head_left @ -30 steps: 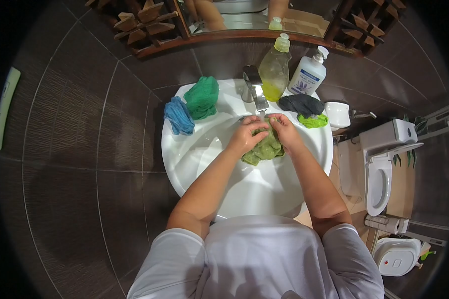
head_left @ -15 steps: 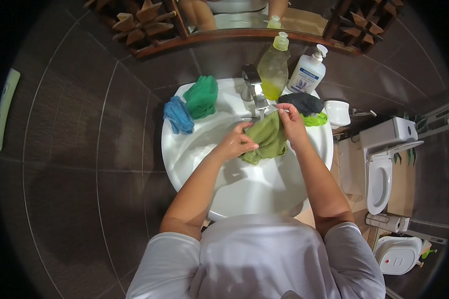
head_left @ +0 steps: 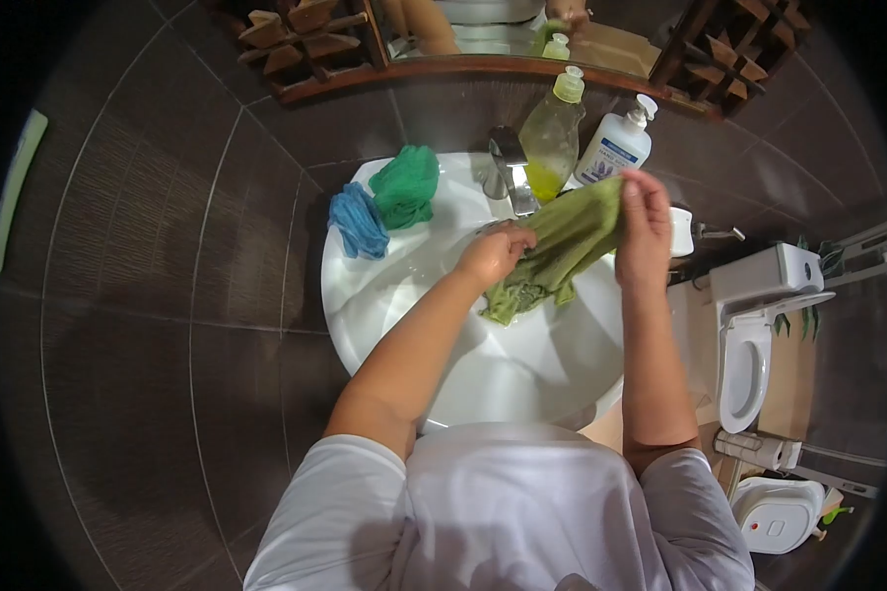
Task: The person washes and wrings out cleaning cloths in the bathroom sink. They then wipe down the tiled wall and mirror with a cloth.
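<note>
Cloth [head_left: 562, 246]: now stretched from bunched; your right hand [head_left: 644, 231] lifts one end, left hand [head_left: 493, 254] pinches the middle.

Single head cam, fisheye, looking steeply down over the person's chest at the sink [head_left: 384, 325], close range; mirror edge at top.

Dark grey tiled walls [head_left: 168, 246]; wood-framed mirror [head_left: 483, 44] above white basin [head_left: 384, 305]; white toilet [head_left: 759, 335] at right; beige floor [head_left: 793, 384].
</note>
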`<state>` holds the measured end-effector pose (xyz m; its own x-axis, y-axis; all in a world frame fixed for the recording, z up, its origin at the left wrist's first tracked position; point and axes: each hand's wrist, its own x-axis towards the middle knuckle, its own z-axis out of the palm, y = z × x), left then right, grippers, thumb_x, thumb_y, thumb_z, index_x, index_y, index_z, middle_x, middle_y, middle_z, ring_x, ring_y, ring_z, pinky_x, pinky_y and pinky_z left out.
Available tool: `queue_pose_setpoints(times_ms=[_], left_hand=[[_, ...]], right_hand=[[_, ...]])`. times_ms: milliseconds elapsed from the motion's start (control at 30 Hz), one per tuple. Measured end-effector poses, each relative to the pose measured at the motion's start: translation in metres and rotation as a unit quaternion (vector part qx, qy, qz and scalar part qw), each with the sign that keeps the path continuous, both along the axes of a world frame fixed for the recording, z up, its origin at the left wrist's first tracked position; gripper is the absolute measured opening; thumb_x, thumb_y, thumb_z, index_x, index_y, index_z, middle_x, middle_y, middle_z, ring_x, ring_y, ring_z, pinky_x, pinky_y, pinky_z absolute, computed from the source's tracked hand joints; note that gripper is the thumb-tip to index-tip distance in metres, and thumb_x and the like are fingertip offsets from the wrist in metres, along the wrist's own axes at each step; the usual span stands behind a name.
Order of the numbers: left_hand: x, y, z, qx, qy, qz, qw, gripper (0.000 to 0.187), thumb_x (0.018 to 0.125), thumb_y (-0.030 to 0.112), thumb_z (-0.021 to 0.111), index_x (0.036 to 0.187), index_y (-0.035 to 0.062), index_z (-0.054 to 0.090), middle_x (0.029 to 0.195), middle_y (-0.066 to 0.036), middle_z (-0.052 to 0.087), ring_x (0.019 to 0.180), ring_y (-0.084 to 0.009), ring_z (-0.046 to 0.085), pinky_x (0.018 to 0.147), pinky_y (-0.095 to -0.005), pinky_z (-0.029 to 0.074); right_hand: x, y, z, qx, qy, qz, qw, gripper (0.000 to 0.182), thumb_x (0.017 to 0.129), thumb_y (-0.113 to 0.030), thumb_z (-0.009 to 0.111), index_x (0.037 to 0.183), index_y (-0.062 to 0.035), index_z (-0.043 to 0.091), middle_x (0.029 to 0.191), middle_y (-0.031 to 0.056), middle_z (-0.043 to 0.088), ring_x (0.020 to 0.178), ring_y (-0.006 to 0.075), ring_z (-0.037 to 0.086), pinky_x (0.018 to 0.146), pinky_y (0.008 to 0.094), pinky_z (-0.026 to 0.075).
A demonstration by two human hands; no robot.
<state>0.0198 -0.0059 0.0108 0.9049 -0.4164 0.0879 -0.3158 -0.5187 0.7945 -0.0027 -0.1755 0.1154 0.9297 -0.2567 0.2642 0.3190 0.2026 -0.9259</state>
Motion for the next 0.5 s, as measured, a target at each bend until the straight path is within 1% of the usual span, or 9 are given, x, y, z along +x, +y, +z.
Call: queue_pose_setpoints(times_ms=[67, 133, 167, 200, 233, 333, 400, 467, 500], left_hand=[[0.004, 0.0, -0.007, -0.009, 0.026, 0.006, 1.0, 0.009, 0.077, 0.013, 0.058, 0.086, 0.0117, 0.061, 0.093, -0.012, 0.058, 0.09, -0.0236, 0.053, 0.08, -0.0318, 0.043], [0.007, -0.003, 0.001, -0.119, 0.231, 0.032, 0.965, 0.008, 0.076, 0.013, 0.058, 0.081, 0.0077, 0.06, 0.094, -0.012, 0.057, 0.083, -0.0209, 0.054, 0.078, -0.0313, 0.043], [0.005, -0.005, 0.0, -0.12, 0.23, 0.031, 0.965, 0.008, 0.076, 0.013, 0.058, 0.081, 0.0077, 0.06, 0.094, -0.012, 0.057, 0.083, -0.0209, 0.054, 0.078, -0.0313, 0.043], [0.002, -0.007, -0.003, -0.125, 0.138, 0.028, 0.982, 0.014, 0.074, 0.015, 0.06, 0.086, 0.0076, 0.059, 0.096, -0.012, 0.056, 0.084, -0.0218, 0.055, 0.078, -0.0321, 0.043], [0.0, -0.009, -0.005, -0.128, 0.044, 0.026, 0.99, 0.021, 0.072, 0.017, 0.062, 0.09, 0.0075, 0.057, 0.097, -0.012, 0.056, 0.085, -0.0227, 0.056, 0.079, -0.0329, 0.042], [-0.012, -0.018, -0.02, -0.163, -0.007, 0.062, 0.985, 0.041, 0.071, 0.017, 0.065, 0.105, 0.005, 0.047, 0.102, -0.016, 0.054, 0.085, -0.0255, 0.056, 0.079, -0.0334, 0.042], [-0.009, -0.012, -0.043, -0.123, 0.08, 0.076, 0.986, 0.053, 0.071, 0.015, 0.066, 0.113, 0.0048, 0.036, 0.101, -0.017, 0.054, 0.09, -0.0277, 0.056, 0.08, -0.0352, 0.042], [-0.003, -0.007, -0.083, -0.236, 0.057, 0.045, 0.969, 0.05, 0.074, 0.016, 0.065, 0.114, 0.0065, 0.037, 0.104, -0.015, 0.055, 0.098, -0.0281, 0.053, 0.085, -0.0336, 0.04], [-0.003, -0.002, -0.062, -0.144, 0.102, 0.079, 0.981, 0.046, 0.073, 0.018, 0.066, 0.11, 0.0046, 0.042, 0.1, -0.015, 0.057, 0.095, -0.0267, 0.054, 0.083, -0.032, 0.041]], right_hand=[[0.002, -0.003, 0.001, 0.032, -0.017, -0.01, 0.999, 0.014, 0.089, -0.016, 0.047, 0.097, -0.0071, 0.055, 0.089, 0.0001, 0.054, 0.081, 0.0062, 0.048, 0.073, 0.0206, 0.04], [0.003, -0.004, -0.008, 0.056, 0.005, -0.018, 0.998, 0.015, 0.09, -0.015, 0.045, 0.098, -0.0071, 0.054, 0.09, -0.0004, 0.054, 0.08, 0.0059, 0.048, 0.073, 0.0204, 0.04], [0.004, -0.006, -0.026, -0.017, 0.047, 0.017, 0.999, 0.015, 0.09, -0.015, 0.044, 0.098, -0.007, 0.054, 0.091, -0.0009, 0.053, 0.081, 0.0057, 0.048, 0.074, 0.0203, 0.04], [0.006, -0.007, -0.041, -0.09, 0.088, 0.053, 0.991, 0.015, 0.091, -0.015, 0.044, 0.098, -0.0068, 0.054, 0.091, -0.0014, 0.053, 0.082, 0.0056, 0.048, 0.074, 0.0201, 0.039], [0.005, -0.004, -0.048, -0.078, 0.098, 0.085, 0.988, 0.015, 0.09, -0.015, 0.044, 0.097, -0.0067, 0.054, 0.091, -0.0017, 0.053, 0.082, 0.0054, 0.048, 0.075, 0.02, 0.039], [-0.003, 0.016, -0.037, -0.03, 0.107, 0.122, 0.986, 0.014, 0.09, -0.015, 0.045, 0.097, -0.0064, 0.054, 0.089, -0.0021, 0.053, 0.084, 0.005, 0.047, 0.076, 0.0196, 0.038], [-0.003, 0.023, -0.016, 0.007, 0.036, 0.098, 0.995, 0.014, 0.09, -0.015, 0.046, 0.097, -0.0065, 0.054, 0.088, -0.002, 0.053, 0.083, 0.005, 0.047, 0.075, 0.0195, 0.038], [-0.005, 0.018, 0.016, 0.012, 0.0, 0.074, 0.997, 0.014, 0.089, -0.016, 0.048, 0.097, -0.0072, 0.056, 0.089, -0.0017, 0.054, 0.08, 0.0051, 0.048, 0.073, 0.0188, 0.039], [-0.007, 0.015, 0.028, 0.026, -0.023, 0.055, 0.998, 0.014, 0.089, -0.016, 0.048, 0.096, -0.0075, 0.056, 0.089, -0.0015, 0.054, 0.081, 0.0052, 0.048, 0.074, 0.0189, 0.039]])
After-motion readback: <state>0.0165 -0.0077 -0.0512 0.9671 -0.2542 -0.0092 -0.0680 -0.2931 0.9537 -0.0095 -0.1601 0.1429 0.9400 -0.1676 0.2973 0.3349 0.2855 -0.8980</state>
